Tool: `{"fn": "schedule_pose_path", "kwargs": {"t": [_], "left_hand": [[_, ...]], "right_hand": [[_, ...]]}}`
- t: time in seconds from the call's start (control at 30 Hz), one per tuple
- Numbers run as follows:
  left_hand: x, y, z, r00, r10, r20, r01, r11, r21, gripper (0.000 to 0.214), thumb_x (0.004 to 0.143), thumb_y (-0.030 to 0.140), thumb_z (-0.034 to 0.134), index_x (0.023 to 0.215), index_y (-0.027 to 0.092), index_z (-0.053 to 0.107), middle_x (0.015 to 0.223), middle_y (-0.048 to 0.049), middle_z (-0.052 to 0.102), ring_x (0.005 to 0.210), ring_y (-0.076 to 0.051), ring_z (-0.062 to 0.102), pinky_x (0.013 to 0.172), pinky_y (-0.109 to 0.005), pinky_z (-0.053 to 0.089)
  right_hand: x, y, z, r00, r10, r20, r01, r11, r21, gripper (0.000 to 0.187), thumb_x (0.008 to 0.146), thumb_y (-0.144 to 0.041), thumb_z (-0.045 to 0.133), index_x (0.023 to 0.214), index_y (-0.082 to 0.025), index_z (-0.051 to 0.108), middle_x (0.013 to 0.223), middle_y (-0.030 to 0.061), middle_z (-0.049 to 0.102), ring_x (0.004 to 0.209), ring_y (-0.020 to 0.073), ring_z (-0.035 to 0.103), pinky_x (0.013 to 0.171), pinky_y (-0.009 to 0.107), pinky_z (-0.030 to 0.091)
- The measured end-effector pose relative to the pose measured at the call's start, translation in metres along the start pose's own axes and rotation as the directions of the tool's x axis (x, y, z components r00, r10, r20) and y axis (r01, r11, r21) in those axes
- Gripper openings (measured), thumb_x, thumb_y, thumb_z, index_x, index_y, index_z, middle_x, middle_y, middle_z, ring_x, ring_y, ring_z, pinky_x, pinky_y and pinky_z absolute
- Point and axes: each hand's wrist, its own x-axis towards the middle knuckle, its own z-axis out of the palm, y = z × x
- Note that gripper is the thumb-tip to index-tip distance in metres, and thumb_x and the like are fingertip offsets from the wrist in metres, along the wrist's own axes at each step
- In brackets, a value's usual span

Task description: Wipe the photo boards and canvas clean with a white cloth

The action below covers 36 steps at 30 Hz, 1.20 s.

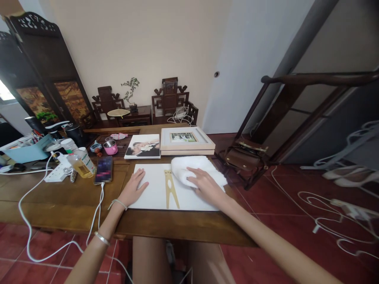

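Observation:
A white flat panel (149,197) lies on the wooden table in front of me. My left hand (135,187) rests flat on its left side with the fingers stretched out. On the middle of the panel lies a tan, flat, A-shaped piece (170,191) with small holes at its top; it looks like a frame's stand leg. A folded white towel (192,163) covers the panel's upper right corner. My right hand (204,183) grips the towel from above, its fingers bent into the cloth.
Behind the panel stand a stacked photo frame (189,146) and a white-edged photo print (142,146). To the left are a charging phone (103,170), an oil-coloured bottle (81,163), a power strip (57,171) and a pink cup (110,148). A wooden chair (254,157) holds a brown bag.

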Motion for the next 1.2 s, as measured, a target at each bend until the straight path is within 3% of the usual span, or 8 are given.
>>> {"fn": "schedule_pose_path", "kwargs": {"t": [0.2,0.4,0.5,0.67,0.8,1.03,1.13,1.2], "left_hand": [[0.003,0.001,0.000,0.998,-0.010,0.056,0.008,1.000,0.021,0.054,0.088,0.039,0.037,0.136,0.015,0.032,0.145,-0.0113,0.030,0.137,-0.022,0.019,0.111,-0.046,0.014],[0.002,0.001,0.006,1.000,-0.024,-0.008,0.024,0.999,0.045,0.053,0.090,0.036,0.029,0.137,0.010,0.031,0.147,-0.0126,0.025,0.137,-0.021,0.018,0.112,-0.043,0.015],[0.001,-0.002,0.005,1.000,-0.006,-0.013,0.006,1.000,0.028,0.051,0.091,0.034,0.027,0.136,0.011,0.033,0.146,-0.0116,0.027,0.136,-0.019,0.021,0.112,-0.041,0.015],[0.001,-0.004,0.005,0.999,0.000,-0.040,0.000,1.000,0.011,0.049,0.091,0.032,0.026,0.135,0.012,0.035,0.145,-0.0113,0.030,0.136,-0.019,0.022,0.112,-0.040,0.016],[0.002,-0.004,0.006,0.998,-0.001,-0.055,0.001,1.000,0.002,0.048,0.091,0.030,0.026,0.135,0.011,0.036,0.145,-0.0117,0.031,0.136,-0.019,0.023,0.112,-0.041,0.017],[0.001,-0.001,0.006,0.997,-0.002,-0.078,0.001,1.000,-0.009,0.048,0.091,0.029,0.026,0.133,0.011,0.039,0.143,-0.0108,0.034,0.134,-0.019,0.027,0.112,-0.041,0.019],[0.001,-0.001,0.004,0.997,0.016,-0.074,-0.016,1.000,-0.007,0.047,0.090,0.029,0.027,0.133,0.013,0.039,0.143,-0.0096,0.035,0.134,-0.019,0.027,0.112,-0.040,0.019],[0.001,0.000,0.004,0.998,0.009,-0.068,-0.009,1.000,-0.007,0.048,0.090,0.029,0.028,0.133,0.011,0.039,0.143,-0.0109,0.035,0.134,-0.019,0.027,0.112,-0.040,0.019]], "right_hand": [[0.009,0.008,0.003,0.999,0.002,0.043,0.001,0.998,-0.057,0.051,0.058,0.007,0.043,0.099,-0.016,0.062,0.127,0.0139,0.052,0.127,0.0291,0.036,0.102,0.052,0.029],[0.005,-0.004,0.001,0.998,-0.012,0.064,0.014,0.999,-0.029,0.044,0.061,0.001,0.045,0.097,-0.017,0.062,0.126,0.0135,0.053,0.128,0.0278,0.033,0.104,0.050,0.026],[0.019,0.001,0.000,0.995,-0.001,0.104,0.001,1.000,-0.008,0.045,0.063,-0.001,0.045,0.102,-0.015,0.061,0.122,0.0154,0.055,0.130,0.0269,0.030,0.104,0.050,0.026],[0.037,0.006,0.000,0.992,-0.004,0.123,0.005,1.000,-0.010,0.047,0.063,0.001,0.043,0.104,-0.013,0.061,0.133,0.0148,0.046,0.130,0.0293,0.029,0.103,0.051,0.028],[0.013,-0.009,-0.012,0.989,-0.009,0.150,0.006,1.000,0.025,0.046,0.062,0.002,0.043,0.101,-0.013,0.062,0.133,0.0149,0.046,0.129,0.0305,0.031,0.103,0.053,0.027],[-0.072,-0.066,-0.046,0.986,-0.083,0.147,0.064,0.990,0.129,0.051,0.053,0.003,0.040,0.089,-0.022,0.067,0.136,0.0058,0.044,0.132,0.0280,0.026,0.104,0.056,0.027],[-0.080,-0.073,-0.049,0.987,-0.072,0.144,0.049,0.987,0.153,0.052,0.051,0.001,0.041,0.089,-0.023,0.066,0.136,0.0052,0.045,0.132,0.0278,0.026,0.104,0.056,0.027],[-0.067,-0.065,-0.046,0.987,-0.047,0.155,0.022,0.987,0.162,0.052,0.051,0.002,0.040,0.090,-0.022,0.066,0.134,0.0063,0.047,0.131,0.0267,0.029,0.105,0.054,0.026]]}}
